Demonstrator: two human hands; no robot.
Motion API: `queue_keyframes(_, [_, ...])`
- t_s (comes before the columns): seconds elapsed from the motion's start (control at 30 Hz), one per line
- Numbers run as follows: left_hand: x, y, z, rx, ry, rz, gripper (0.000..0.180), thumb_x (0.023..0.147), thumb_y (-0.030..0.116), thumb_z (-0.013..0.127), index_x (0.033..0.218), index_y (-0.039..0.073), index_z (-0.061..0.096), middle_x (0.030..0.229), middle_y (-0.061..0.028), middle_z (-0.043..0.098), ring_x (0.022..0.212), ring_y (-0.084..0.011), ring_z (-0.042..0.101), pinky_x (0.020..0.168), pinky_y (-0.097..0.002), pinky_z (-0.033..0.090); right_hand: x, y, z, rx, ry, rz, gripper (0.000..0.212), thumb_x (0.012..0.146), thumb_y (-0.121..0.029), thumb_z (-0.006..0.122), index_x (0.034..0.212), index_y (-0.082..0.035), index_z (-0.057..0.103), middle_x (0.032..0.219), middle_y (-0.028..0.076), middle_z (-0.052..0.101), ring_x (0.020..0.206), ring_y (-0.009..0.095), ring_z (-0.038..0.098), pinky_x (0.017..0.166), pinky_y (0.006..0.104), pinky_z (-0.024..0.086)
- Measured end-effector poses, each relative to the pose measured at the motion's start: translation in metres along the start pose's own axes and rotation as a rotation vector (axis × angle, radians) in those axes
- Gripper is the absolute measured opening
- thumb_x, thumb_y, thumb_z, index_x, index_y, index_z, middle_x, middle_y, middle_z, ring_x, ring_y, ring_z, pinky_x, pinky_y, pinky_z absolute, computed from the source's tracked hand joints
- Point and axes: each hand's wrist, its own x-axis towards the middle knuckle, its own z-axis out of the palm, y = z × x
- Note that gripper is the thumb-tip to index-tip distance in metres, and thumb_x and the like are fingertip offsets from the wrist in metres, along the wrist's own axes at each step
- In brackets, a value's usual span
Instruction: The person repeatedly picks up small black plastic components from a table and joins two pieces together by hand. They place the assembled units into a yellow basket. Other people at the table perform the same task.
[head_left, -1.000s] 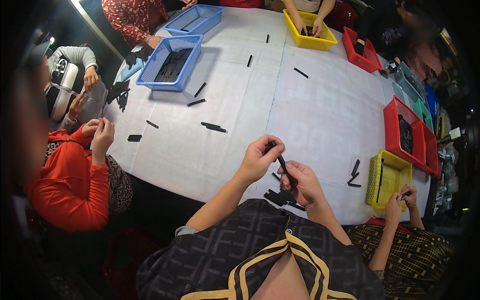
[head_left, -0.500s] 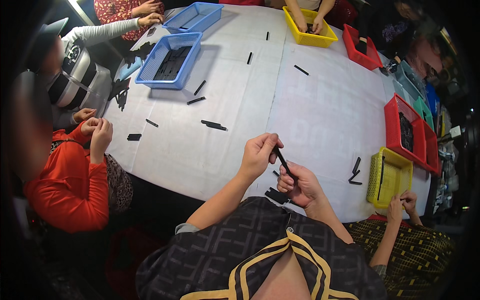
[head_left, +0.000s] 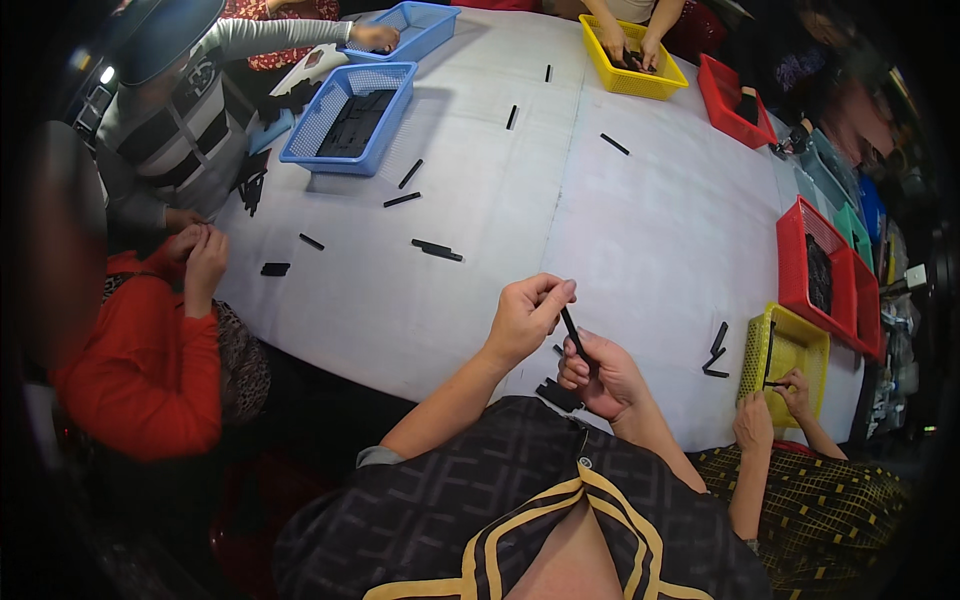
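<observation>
Between my two hands a thin, flat black strip point(head_left: 572, 326) slants from upper left to lower right. My left hand point(head_left: 528, 318) is closed in a pinch at its upper end, thumb and forefinger together. My right hand point(head_left: 607, 376) wraps round the lower end, the thumb lying along it. On the white table just beyond my chest, several black pieces point(head_left: 557, 394) lie in a small pile beside my right hand, partly covered by it. The strip's two ends are hidden by my fingers.
Loose black strips point(head_left: 437, 249) are scattered over the white table point(head_left: 660, 240). A blue basket point(head_left: 290, 152) of black pieces stands at far left. Red baskets point(head_left: 790, 255) and a yellow basket point(head_left: 750, 370) line the right. Co-workers' hands point(head_left: 206, 262) work around the edge.
My left fingers have shifted slightly up and right at the strip's upper end. At right, a co-worker's hands have moved over the yellow basket; at far left, another's arm has reached into a blue basket.
</observation>
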Motion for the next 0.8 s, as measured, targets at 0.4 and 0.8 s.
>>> queue_keyframes(0.4, [0.005,-0.061,-0.034,0.341,0.000,-0.173,0.032,0.088,0.029,0.056,0.095,-0.001,0.064,0.055,-0.0049,0.055,0.051,-0.0110,0.052,0.050,-0.0268,0.040,0.015,-0.038,-0.195,-0.631,1.146,-0.623,0.030,0.093,-0.029,0.044,0.076,-0.005,0.053,0.056,-0.001,0.046,0.045,0.007,0.039,0.041,0.0199,0.031])
queue_keyframes(0.8, [0.052,-0.088,-0.064,0.612,0.174,-0.128,0.024,0.083,0.024,0.061,0.094,0.003,0.063,0.056,-0.0074,0.055,0.052,-0.0202,0.053,0.054,-0.0315,0.042,0.059,-0.047,-0.197,-1.189,1.429,-0.662,0.049,0.084,-0.023,0.056,0.127,-0.005,0.041,0.095,0.012,0.058,0.094,0.026,0.055,0.080,0.0372,0.042])
